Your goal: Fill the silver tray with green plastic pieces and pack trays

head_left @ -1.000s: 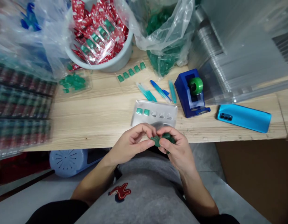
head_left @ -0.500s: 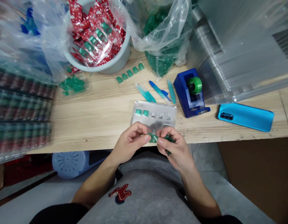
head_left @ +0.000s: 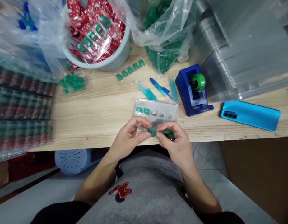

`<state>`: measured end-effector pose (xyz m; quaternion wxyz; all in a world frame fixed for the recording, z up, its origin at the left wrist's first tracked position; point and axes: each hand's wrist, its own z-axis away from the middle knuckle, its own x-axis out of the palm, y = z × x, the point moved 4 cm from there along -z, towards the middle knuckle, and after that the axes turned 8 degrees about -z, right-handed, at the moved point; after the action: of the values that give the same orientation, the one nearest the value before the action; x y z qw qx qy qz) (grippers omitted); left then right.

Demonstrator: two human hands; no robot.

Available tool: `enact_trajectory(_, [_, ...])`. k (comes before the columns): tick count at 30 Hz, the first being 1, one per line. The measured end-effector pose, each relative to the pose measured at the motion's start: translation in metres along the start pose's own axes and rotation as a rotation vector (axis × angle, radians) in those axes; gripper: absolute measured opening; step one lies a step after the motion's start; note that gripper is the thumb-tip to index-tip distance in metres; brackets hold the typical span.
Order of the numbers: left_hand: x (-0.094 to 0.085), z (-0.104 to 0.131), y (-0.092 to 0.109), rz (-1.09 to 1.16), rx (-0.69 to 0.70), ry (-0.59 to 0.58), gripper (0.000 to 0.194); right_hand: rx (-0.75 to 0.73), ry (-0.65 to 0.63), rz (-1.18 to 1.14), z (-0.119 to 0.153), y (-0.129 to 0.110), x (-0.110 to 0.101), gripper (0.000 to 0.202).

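Observation:
Just over the table's front edge, my left hand (head_left: 131, 135) pinches a small green translucent plastic piece (head_left: 151, 131) between thumb and fingers. Beside it, the fingertips of my right hand (head_left: 178, 141) meet or nearly touch that same piece. More green pieces (head_left: 168, 134) lie within the curled fingers of my right hand, partly hidden. Behind both hands sits a clear plastic blister tray (head_left: 155, 104). Its visible row has green pieces in the two left cells, and the other cells show no green. My hands cover the tray's near part.
A tub (head_left: 111, 63) of red packets stands at the back left, beside a bag of green pieces (head_left: 164, 57). Loose green pieces (head_left: 72, 82) lie left. Pens (head_left: 160, 88), a blue tape dispenser (head_left: 187, 87) and a blue phone (head_left: 251, 115) are right. Filled packs (head_left: 22, 109) line the left.
The green piece at my fingertips has turned and shows a more compact shape. My hands have risen slightly in the picture, and the view has shifted a little.

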<state>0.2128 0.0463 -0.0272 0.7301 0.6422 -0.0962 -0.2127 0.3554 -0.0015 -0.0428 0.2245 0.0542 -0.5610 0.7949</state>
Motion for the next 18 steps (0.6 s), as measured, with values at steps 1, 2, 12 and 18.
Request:
enact_trajectory(1, [-0.001,-0.003,0.003,-0.053,0.034,0.016,0.02,-0.037,0.004,0.059,-0.003,-0.004,0.001,0.01])
enact_trajectory(2, [-0.002,-0.007,0.005,-0.109,0.065,0.037,0.018,-0.075,0.012,0.106,-0.006,-0.008,0.002,0.009])
enact_trajectory(12, [-0.004,-0.038,-0.001,-0.781,0.308,0.114,0.011,-0.268,0.079,0.558,-0.038,-0.02,0.003,0.009])
enact_trajectory(18, [-0.004,-0.05,-0.001,-0.944,0.348,0.109,0.013,-0.285,0.045,0.827,-0.045,-0.023,0.014,0.015])
